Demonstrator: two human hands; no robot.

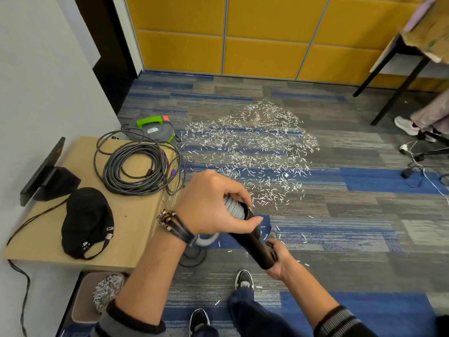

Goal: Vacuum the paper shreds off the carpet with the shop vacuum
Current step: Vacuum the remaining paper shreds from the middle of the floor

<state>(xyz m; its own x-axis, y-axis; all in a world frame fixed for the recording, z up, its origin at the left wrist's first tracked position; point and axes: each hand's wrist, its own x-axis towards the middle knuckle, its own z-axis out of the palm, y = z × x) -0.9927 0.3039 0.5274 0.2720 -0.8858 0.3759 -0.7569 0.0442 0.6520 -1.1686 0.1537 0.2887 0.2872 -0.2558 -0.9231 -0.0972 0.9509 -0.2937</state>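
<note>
Left hand: curled over the grey ribbed hose just where it meets the black tube, with my thumb lying along the tube's collar.
Right hand: fingers wrapped round the tube's lower end, which hangs above my shoes.
Step in hand: by my reckoning I am fitting hose and tube together. No nozzle is on the floor yet.
Next move: swing the tube's free end down and forward to the nearest shreds. I cannot tell whether the machine is running, so that needs checking first.
Paper shreds: a broad white scatter ahead of my hands, thinning to a few strays near my feet.
Shop vacuum: grey with a green handle, on the floor by the white wall, at the scatter's left edge.
Carpet: blue and grey striped tiles, and I expect the short pile will cling to thin strips.
Low table: at my left, bearing a coiled cable and a black cap.
Room: yellow panelled wall ahead. Another person's shoe and loose leads are at the right.
</note>
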